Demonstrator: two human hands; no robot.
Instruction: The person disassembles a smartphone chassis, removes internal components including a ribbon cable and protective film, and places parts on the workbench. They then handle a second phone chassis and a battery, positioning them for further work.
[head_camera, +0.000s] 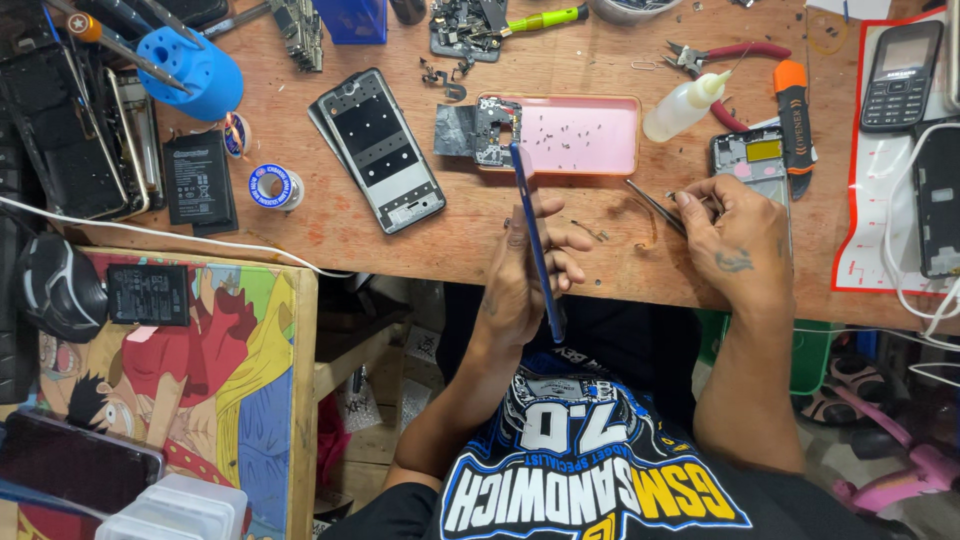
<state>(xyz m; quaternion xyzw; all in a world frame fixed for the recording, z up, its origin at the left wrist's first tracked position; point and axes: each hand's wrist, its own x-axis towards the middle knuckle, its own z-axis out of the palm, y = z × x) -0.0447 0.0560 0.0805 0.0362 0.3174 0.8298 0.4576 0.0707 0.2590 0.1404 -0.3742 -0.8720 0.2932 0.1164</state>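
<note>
1. The left hand (520, 275) holds a blue phone (537, 245) up on its edge at the near edge of the wooden table (480, 235); its grip is closed around the phone's lower half, with the fingers wrapped over the right side.
2. The right hand (738, 240) rests on the table to the right of the phone, its grip pinching a pair of tweezers (655, 206) whose tips point left and away from the person.
3. Just beyond the phone's far end lies a pink tray (590, 135) with small screws scattered in it and a circuit board (495, 128) at its left end.
4. Left of the tray lies an open phone frame (380, 150), and further left a roll of solder wire (273, 186) and a black battery (198, 180).
5. Right of the tray lies a small white squeeze bottle (685, 105), with red-handled pliers (725, 58) beyond it and an orange utility knife (792, 110) to its right.
6. A second opened phone (752, 158) lies just beyond the right hand, partly hidden by it.
7. A black keypad phone (900, 75) lies at the far right.
</note>
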